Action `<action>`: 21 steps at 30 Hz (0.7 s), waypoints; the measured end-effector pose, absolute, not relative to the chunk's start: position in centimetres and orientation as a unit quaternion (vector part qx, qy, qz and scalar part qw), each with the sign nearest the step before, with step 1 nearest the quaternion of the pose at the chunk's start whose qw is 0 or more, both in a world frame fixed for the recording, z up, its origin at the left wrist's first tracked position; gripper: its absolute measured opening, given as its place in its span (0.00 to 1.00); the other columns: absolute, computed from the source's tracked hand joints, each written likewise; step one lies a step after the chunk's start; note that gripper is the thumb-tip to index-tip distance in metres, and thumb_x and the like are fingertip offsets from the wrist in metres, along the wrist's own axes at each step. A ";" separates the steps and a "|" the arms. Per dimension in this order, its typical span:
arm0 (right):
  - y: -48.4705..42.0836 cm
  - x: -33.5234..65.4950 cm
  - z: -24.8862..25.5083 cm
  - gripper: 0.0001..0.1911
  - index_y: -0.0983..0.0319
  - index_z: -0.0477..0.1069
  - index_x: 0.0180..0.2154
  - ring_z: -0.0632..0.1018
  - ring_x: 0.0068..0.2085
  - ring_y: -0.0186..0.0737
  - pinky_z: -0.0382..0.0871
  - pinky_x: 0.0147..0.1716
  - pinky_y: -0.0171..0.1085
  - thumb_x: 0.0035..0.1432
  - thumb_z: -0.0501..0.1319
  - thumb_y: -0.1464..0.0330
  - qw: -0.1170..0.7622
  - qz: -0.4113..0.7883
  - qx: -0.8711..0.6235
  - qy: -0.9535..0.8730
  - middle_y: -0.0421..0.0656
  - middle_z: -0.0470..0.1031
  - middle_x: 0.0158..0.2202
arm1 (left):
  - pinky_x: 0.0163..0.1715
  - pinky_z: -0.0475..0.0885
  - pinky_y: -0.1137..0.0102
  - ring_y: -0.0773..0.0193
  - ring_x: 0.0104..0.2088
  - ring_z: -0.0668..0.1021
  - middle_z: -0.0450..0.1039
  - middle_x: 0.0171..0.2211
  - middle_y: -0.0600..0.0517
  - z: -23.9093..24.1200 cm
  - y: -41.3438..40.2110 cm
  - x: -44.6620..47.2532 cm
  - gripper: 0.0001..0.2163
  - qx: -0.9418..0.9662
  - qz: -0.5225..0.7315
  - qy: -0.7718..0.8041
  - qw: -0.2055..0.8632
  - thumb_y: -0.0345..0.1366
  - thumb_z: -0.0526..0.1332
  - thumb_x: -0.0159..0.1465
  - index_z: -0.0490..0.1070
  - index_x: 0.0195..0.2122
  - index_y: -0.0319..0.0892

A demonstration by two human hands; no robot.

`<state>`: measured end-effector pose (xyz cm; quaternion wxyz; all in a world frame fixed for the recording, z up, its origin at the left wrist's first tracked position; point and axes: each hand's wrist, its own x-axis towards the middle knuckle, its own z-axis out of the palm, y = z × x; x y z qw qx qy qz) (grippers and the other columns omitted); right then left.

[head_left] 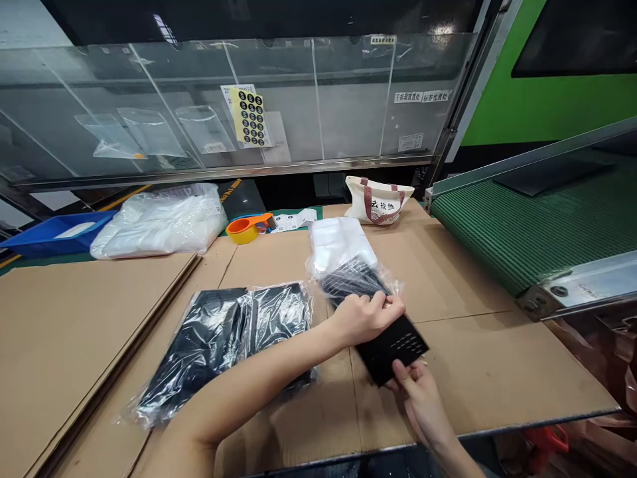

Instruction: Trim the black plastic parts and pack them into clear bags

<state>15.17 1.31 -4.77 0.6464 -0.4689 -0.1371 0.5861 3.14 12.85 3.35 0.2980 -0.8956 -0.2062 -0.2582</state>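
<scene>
I'm holding a flat black packet (393, 350) over a cardboard sheet (462, 372), my left hand (365, 318) closed on its upper edge and my right hand (421, 401) pinching its lower edge, a clear plastic bag (343, 247) just beyond, so this calls for a steady two-hand grip.

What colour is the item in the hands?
Black with a dotted patch: flat black item, head view.

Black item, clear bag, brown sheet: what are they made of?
The black item looks like matte fabric, though its weave is unclear. The clear bag looks like glossy plastic film, given its crinkled glare. The brown sheet looks like cardboard, matte, with cut seams.
</scene>
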 end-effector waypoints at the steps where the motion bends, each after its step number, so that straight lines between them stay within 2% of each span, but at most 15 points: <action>1: 1.3 15.2 -4.8 0.22 0.63 0.73 0.24 0.69 0.22 0.31 0.67 0.20 0.29 0.30 0.78 0.58 0.633 0.595 -0.471 -0.154 0.36 0.70 0.20 | 0.12 0.55 0.73 0.69 0.15 0.70 0.69 0.23 0.54 3.5 12.8 3.2 0.09 -0.894 -0.261 -0.208 0.300 0.24 0.49 0.63 0.66 0.38 0.39; 3: 1.3 15.3 -4.9 0.22 0.63 0.72 0.23 0.69 0.22 0.31 0.67 0.20 0.29 0.32 0.78 0.57 0.637 0.589 -0.471 -0.161 0.36 0.70 0.20 | 0.13 0.55 0.72 0.69 0.15 0.70 0.69 0.22 0.54 3.7 12.7 3.5 0.09 -0.891 -0.266 -0.209 0.304 0.23 0.49 0.62 0.67 0.38 0.39; 6: 1.3 15.2 -5.0 0.22 0.61 0.73 0.24 0.73 0.25 0.34 0.71 0.26 0.32 0.33 0.77 0.54 0.663 0.562 -0.474 -0.140 0.37 0.74 0.23 | 0.13 0.54 0.73 0.68 0.15 0.70 0.66 0.19 0.56 3.8 12.5 4.0 0.09 -0.892 -0.267 -0.202 0.304 0.24 0.50 0.62 0.67 0.38 0.40; 10: 1.4 15.0 -4.5 0.21 0.63 0.75 0.24 0.74 0.25 0.36 0.72 0.25 0.34 0.31 0.78 0.58 0.623 0.600 -0.475 -0.160 0.41 0.75 0.23 | 0.13 0.53 0.74 0.68 0.16 0.72 0.68 0.20 0.55 3.6 12.1 4.5 0.09 -0.898 -0.259 -0.200 0.292 0.24 0.50 0.62 0.67 0.38 0.39; 15: 1.8 14.4 -4.5 0.20 0.59 0.74 0.28 0.74 0.27 0.35 0.70 0.26 0.32 0.36 0.76 0.57 0.695 0.544 -0.454 -0.128 0.38 0.76 0.26 | 0.12 0.52 0.73 0.69 0.15 0.69 0.65 0.18 0.56 3.4 11.2 4.8 0.08 -0.910 -0.257 -0.183 0.269 0.26 0.49 0.62 0.66 0.38 0.40; 18: 1.9 13.6 -4.8 0.19 0.60 0.74 0.31 0.74 0.27 0.38 0.71 0.28 0.35 0.39 0.75 0.59 0.650 0.575 -0.456 -0.194 0.39 0.75 0.26 | 0.12 0.53 0.72 0.69 0.15 0.70 0.65 0.18 0.56 3.2 10.7 5.1 0.08 -0.906 -0.278 -0.180 0.263 0.26 0.50 0.60 0.65 0.38 0.39; 21: 2.5 13.4 -4.5 0.18 0.60 0.72 0.29 0.72 0.27 0.37 0.70 0.28 0.35 0.39 0.73 0.58 0.642 0.565 -0.464 -0.229 0.38 0.73 0.25 | 0.12 0.53 0.72 0.69 0.15 0.69 0.65 0.18 0.56 2.8 10.1 5.3 0.07 -0.910 -0.274 -0.166 0.264 0.26 0.51 0.60 0.65 0.37 0.40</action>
